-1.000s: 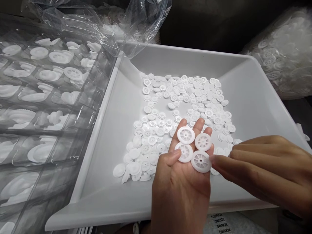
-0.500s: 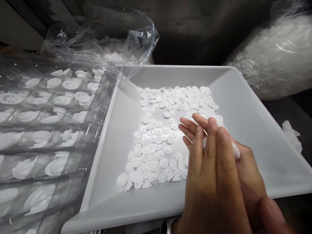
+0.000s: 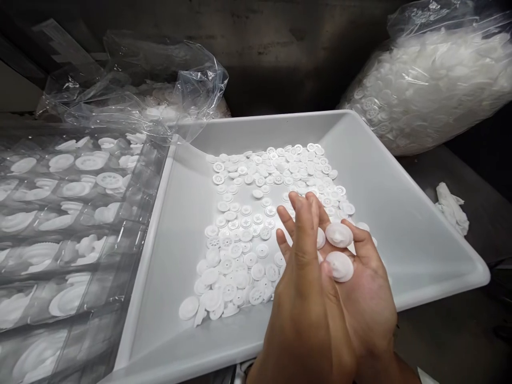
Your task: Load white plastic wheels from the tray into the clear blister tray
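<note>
My right hand (image 3: pixel 370 298) lies palm up over the white tray (image 3: pixel 400 181), its fingers slightly curled. Two white plastic discs (image 3: pixel 339 234) show on its fingers, smooth side up. My left hand (image 3: pixel 308 309) is turned back up and rests partly on the right palm, fingers stretched out together. It covers the left part of the right hand, and a disc edge peeks out beside its fingers. Beneath both hands, several small white discs and spoked wheels (image 3: pixel 248 224) are spread across the tray floor.
Clear plastic blister trays (image 3: pixel 80 213) holding larger white parts lie at the left. A crumpled open plastic bag (image 3: pixel 140 101) sits behind them. A full bag of white discs (image 3: pixel 432 80) stands at the back right. A small white scrap (image 3: pixel 452 208) lies on the dark table.
My left hand held several spoked wheels palm up, then turned over onto my right hand. The discs now rest on the right palm, smooth side up. The view has tilted up.
</note>
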A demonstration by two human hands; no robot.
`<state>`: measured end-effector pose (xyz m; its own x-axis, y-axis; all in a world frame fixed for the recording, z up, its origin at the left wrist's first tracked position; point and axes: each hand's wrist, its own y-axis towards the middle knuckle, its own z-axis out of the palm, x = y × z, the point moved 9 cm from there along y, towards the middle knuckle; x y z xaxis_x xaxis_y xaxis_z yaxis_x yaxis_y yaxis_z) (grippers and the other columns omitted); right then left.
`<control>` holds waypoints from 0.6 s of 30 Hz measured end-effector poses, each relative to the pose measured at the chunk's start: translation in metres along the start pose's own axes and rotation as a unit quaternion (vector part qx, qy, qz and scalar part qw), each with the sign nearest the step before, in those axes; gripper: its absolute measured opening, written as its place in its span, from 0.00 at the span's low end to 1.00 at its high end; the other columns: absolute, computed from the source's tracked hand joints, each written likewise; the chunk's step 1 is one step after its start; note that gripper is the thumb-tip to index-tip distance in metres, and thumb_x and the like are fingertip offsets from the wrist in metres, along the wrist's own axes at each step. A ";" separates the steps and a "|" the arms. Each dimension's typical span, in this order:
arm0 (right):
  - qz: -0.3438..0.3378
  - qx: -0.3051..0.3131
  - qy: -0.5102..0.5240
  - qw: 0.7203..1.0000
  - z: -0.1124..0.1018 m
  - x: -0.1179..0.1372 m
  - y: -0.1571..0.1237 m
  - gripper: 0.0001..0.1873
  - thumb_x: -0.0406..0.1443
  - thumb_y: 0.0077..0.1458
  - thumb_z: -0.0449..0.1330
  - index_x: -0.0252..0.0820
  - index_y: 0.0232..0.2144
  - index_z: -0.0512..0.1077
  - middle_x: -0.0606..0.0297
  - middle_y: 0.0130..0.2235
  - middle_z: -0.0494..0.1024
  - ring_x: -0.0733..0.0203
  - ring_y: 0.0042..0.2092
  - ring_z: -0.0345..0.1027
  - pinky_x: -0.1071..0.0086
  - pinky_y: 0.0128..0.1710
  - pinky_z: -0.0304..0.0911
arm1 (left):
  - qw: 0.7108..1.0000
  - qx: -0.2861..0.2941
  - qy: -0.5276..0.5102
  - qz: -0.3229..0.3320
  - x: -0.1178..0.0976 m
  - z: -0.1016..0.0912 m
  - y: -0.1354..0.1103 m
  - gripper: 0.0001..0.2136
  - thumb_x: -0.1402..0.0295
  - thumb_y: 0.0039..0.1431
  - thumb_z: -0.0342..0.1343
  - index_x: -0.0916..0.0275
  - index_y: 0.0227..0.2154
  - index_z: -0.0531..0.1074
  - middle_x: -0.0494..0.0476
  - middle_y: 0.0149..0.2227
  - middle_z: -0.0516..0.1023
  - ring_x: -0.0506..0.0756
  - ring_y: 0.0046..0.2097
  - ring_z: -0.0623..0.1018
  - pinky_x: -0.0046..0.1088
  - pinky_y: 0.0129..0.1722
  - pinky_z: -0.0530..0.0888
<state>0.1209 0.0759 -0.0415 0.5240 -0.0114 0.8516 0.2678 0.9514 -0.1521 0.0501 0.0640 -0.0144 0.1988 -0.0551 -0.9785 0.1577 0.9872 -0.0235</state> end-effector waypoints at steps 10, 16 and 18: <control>0.059 -0.037 0.062 0.996 0.001 -0.004 -0.002 0.35 0.49 0.56 0.50 0.44 0.63 0.67 0.57 0.66 0.69 0.46 0.62 0.70 0.47 0.59 0.70 | 0.993 -0.021 0.112 0.029 -0.011 -0.008 -0.003 0.37 0.77 0.66 0.57 0.22 0.64 0.56 0.36 0.65 0.71 0.52 0.64 0.73 0.29 0.60 0.73; 0.048 0.027 0.133 0.990 0.010 -0.003 0.000 0.30 0.48 0.60 0.49 0.46 0.61 0.69 0.58 0.64 0.72 0.50 0.65 0.66 0.48 0.64 0.65 | 0.992 -0.041 0.083 0.081 -0.014 -0.021 -0.001 0.41 0.80 0.60 0.63 0.25 0.64 0.57 0.41 0.64 0.71 0.54 0.63 0.73 0.29 0.58 0.74; 0.030 0.055 0.148 0.987 0.011 0.001 0.000 0.27 0.47 0.61 0.49 0.49 0.59 0.70 0.61 0.64 0.72 0.52 0.67 0.63 0.51 0.61 0.69 | 0.986 -0.046 0.111 0.112 -0.018 -0.022 -0.003 0.41 0.78 0.60 0.63 0.27 0.66 0.56 0.44 0.64 0.72 0.55 0.61 0.75 0.29 0.56 0.75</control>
<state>0.1126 0.0793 -0.0351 0.7536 -0.0276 0.6568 0.1475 0.9807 -0.1281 0.0250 0.0651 -0.0016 0.0003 0.1899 -0.9818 0.0442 0.9808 0.1898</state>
